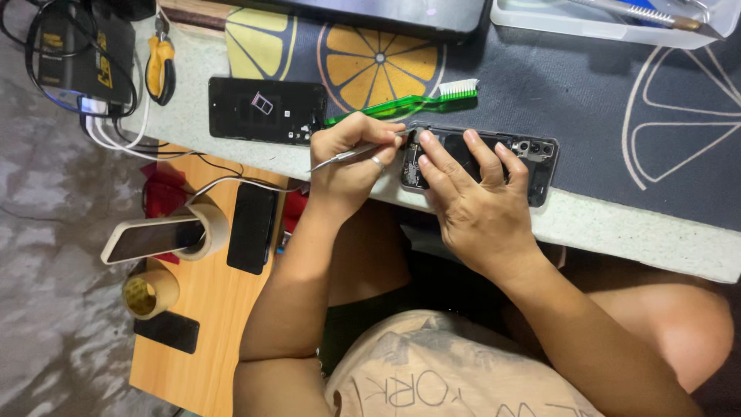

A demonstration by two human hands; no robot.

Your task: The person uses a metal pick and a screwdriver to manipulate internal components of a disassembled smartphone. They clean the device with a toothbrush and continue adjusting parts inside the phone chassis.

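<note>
The left hand [351,166] closes its grip on thin metal tweezers [347,153], their tip touching the lower end of an opened phone [478,162]. The right hand [467,201] presses flat on that phone, fingers spread over its exposed inside, gripping nothing. The phone lies at the near edge of the worktop [617,232], half on a dark mat [556,85] printed with citrus slices. Just beyond it lies a green toothbrush [401,103], and to the left a black back cover [266,110]. Yellow-handled pliers [160,69] sit near the worktop's far left corner. Below that edge, a wooden board [208,324] carries two tape rolls [150,292], with another phone [150,238] propped on one.
</note>
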